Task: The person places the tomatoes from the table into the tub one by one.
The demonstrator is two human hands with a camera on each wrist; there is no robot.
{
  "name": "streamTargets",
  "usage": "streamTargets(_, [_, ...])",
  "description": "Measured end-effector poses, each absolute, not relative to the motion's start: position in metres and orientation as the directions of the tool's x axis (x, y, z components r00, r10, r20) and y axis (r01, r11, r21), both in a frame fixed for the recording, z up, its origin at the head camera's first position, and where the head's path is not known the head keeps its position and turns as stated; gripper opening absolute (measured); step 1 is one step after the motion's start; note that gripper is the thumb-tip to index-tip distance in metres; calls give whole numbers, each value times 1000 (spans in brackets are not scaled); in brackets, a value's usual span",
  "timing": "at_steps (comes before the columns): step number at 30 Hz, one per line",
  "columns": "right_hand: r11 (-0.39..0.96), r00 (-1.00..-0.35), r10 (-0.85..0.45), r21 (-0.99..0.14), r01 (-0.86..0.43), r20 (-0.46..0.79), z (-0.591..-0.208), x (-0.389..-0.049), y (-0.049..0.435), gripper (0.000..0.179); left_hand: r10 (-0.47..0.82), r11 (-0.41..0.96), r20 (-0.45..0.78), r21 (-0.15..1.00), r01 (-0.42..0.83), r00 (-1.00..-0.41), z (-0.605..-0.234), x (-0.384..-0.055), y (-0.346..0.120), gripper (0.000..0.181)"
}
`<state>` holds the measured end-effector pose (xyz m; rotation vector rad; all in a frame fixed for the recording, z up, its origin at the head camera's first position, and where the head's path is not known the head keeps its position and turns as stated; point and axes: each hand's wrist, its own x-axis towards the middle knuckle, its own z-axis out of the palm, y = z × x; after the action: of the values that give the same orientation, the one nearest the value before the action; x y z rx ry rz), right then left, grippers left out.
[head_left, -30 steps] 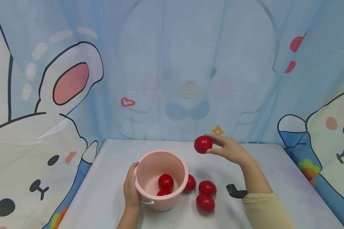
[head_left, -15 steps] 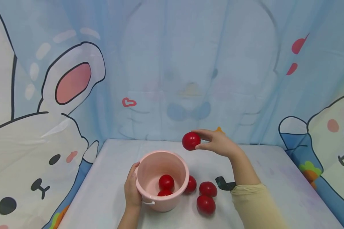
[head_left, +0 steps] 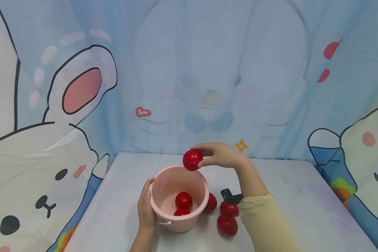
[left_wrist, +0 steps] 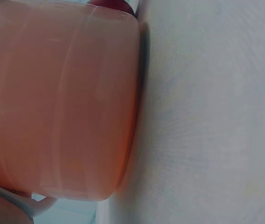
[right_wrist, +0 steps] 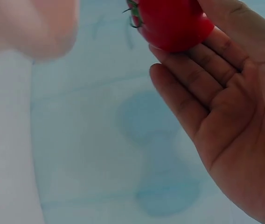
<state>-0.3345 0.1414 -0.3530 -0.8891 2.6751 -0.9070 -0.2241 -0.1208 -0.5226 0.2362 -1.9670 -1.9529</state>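
Head view has your right hand (head_left: 220,155) pinching a glossy red round tomato (head_left: 192,160) between thumb and fingers, up by the far rim of a smooth pink round bucket (head_left: 184,225), over it or just beyond, you can't tell which. Your left hand (head_left: 146,206) grips the bucket's near-left side, fingers curled round the wall, and if that grip slackens, a knock on the rim could tip it. Careful: that slick skin could slip from your fingertips, and a release short of the opening would likely send it rolling across the white table (head_left: 289,210).
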Motion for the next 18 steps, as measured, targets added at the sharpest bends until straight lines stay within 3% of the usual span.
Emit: streamTargets(18, [628, -669, -723, -567, -534, -170, -353, -341, 81, 47, -355, 40, 151, 988, 147, -923, -522, -224, -121, 45])
